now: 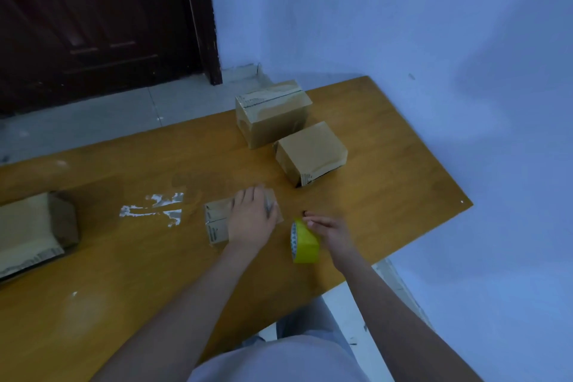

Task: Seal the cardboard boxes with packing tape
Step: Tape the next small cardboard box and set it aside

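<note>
- On the wooden table (387, 146), seen from the head camera, the person's left hand (252, 217) lay flat, fingers straight, pressing down on a small cardboard box (215, 223) near the table's middle
- Beside it, the right hand (328, 231) rested on a yellow-green roll of packing tape (305, 242), fingers extended over its top; whether they gripped it could not be told
- Judged from this, the step in hand was steadying the small box before taping; the next move would call for finding the tape's free end and drawing it across the box's seam
- The small box looked low, brown, with print on its near face
- Two taller boxes (273, 115) (310, 152) stood farther back, glossy with tape, apparently sealed
- At the left edge, a larger box (34, 229) sat open
</note>
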`<state>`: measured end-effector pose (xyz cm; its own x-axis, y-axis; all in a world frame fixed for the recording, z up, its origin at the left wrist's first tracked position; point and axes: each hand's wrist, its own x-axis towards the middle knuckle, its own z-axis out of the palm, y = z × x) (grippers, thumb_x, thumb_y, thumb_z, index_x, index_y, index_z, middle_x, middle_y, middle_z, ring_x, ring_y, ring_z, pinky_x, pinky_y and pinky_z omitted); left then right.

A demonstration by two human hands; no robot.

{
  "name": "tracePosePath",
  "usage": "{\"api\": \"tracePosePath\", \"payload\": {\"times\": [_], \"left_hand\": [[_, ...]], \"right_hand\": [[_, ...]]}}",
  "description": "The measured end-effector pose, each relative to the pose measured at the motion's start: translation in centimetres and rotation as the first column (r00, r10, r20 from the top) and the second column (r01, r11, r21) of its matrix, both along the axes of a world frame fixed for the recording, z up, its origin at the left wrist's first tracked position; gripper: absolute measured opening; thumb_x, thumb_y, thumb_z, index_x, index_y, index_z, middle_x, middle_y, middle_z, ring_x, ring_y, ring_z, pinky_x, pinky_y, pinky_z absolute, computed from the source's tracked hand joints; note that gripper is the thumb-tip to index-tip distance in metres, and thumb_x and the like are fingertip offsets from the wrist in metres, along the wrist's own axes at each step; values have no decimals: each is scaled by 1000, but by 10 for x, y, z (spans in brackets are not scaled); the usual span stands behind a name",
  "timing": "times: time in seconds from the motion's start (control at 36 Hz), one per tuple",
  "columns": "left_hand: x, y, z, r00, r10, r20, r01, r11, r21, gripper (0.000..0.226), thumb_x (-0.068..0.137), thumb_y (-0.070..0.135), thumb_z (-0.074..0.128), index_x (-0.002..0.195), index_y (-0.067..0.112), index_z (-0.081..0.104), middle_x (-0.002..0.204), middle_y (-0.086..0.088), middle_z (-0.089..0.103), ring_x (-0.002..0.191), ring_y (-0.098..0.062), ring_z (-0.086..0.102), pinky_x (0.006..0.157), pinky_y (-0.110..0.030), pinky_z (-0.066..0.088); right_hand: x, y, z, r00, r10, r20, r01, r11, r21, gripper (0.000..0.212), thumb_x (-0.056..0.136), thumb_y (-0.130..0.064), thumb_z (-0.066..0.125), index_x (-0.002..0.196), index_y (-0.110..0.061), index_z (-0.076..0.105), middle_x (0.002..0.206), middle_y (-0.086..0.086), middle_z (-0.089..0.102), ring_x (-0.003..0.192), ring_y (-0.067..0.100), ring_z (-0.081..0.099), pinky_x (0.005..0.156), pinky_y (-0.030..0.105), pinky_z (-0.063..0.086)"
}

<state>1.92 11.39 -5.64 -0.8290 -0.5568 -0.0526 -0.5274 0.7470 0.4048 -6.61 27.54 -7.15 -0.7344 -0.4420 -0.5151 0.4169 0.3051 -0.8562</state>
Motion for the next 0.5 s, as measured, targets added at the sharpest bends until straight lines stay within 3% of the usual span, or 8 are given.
{"api": "tracePosePath", "payload": {"times": [0.08, 0.22, 0.5], "left_hand": [[-13, -6, 1, 993, 12, 121, -8, 999, -34, 58, 95, 49, 43, 140, 13, 35, 129, -5, 41, 119, -26, 34, 99, -37, 30], [-28, -9, 2, 971, 58, 231, -43, 997, -69, 43, 87, 43, 54, 118, 14, 49, 117, -6, 40, 114, -27, 36, 93, -37, 30], [-40, -16, -2, 979, 96, 179, -91, 995, -38, 27, 92, 30, 48, 109, 12, 58, 111, -5, 55, 111, -25, 45, 89, -36, 32]], "right_hand": [[0, 1, -1, 1000, -13, 17, 14, 1000, -11, 14, 84, -5, 66, 87, -16, 74, 121, 3, 64, 116, 18, 56, 96, 33, 44], [-1, 1, -2, 1000, -22, 20, 23, 999, -25, 14, 84, -4, 65, 87, -14, 73, 121, 4, 63, 115, 17, 55, 97, 33, 43], [-2, -1, -5, 998, -35, 53, 38, 998, -45, 18, 85, -4, 64, 84, -19, 73, 122, 3, 62, 116, 16, 54, 102, 37, 41]]}}
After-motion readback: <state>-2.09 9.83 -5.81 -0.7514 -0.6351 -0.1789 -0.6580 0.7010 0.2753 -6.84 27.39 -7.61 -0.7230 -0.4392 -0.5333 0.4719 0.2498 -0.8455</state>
